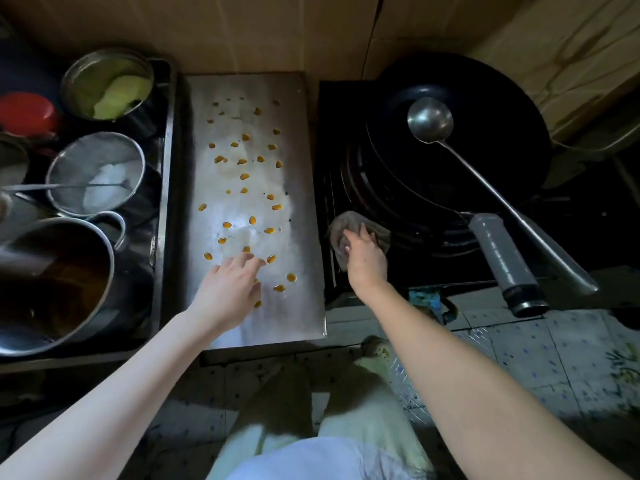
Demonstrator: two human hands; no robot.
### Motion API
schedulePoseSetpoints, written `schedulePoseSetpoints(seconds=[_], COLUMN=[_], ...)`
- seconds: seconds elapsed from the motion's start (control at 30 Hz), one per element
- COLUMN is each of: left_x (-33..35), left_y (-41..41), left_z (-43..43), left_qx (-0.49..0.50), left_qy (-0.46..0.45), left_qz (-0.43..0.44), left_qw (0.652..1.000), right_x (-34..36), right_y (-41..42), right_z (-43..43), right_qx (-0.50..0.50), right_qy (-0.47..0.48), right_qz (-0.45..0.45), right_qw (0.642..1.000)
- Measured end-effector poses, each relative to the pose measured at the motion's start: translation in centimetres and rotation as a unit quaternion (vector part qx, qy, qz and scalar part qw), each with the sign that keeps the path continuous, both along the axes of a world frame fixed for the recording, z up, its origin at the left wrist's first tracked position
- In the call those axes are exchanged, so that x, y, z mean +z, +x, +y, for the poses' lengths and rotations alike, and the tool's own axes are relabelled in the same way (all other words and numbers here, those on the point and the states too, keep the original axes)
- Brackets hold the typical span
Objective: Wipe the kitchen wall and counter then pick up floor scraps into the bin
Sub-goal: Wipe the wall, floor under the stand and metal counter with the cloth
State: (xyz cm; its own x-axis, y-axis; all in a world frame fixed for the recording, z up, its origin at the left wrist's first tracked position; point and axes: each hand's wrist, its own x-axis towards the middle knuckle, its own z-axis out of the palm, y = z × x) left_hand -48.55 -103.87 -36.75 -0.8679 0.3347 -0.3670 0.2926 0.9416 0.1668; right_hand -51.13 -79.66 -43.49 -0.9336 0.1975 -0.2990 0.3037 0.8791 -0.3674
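Right grip (365,258) is clamped on the grey cloth (379,233), fingers curled over it, cloth bunched underneath. It sits at the front-left edge of the stove (433,268), just right of the counter. Left grip (228,289) is spread, fingertips (250,255) down on the counter and pinching nothing.

What I've got on the feed, big to small:
- Wall (242,29): brown panels behind the counter and stove, with a vertical seam near the middle.
- Floor (554,358): patterned pale tiles, lower right.
- Counter (301,306): steel sheet, centre frame, smeared pale down the middle.
- Wok (485,109): black, on the stove, its handle (507,263) pointing toward me.
- Tray (169,140): steel, touching the counter's left side, full of cookware.
- Big pot (55,282): near end of the tray, dark brown liquid inside.
- Strainer (95,171): behind the big pot, something white in it.
- Small pot (107,84): far end of the tray, yellow-green contents.
- Ladle (430,121): bowl resting in the wok, long handle running out over the front-right rim.
- Red lid (27,112): far left, partly cut off by the frame.
- Orange scraps (245,176): dozens scattered over most of the counter, from the back edge to just under the left grip. Some are touching or hidden under its fingers.
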Motion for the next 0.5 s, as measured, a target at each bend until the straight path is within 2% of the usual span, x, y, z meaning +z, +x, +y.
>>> schedulePoseSetpoints(seconds=[0.23,0.5], left_x=[-0.2,0.3], left_y=[0.1,0.7], left_z=[1.5,1.5], left_qx=[-0.007,0.007], left_qy=[0.016,0.046], left_qz=[0.007,0.03], left_qw=[1.0,0.998], right_x=[-1.1,-1.4], right_y=[3.7,6.8], right_z=[1.9,6.1], right_qx=[0.05,0.025], right_qy=[-0.018,0.023], right_qz=[0.002,0.019], right_qw=[0.999,0.999])
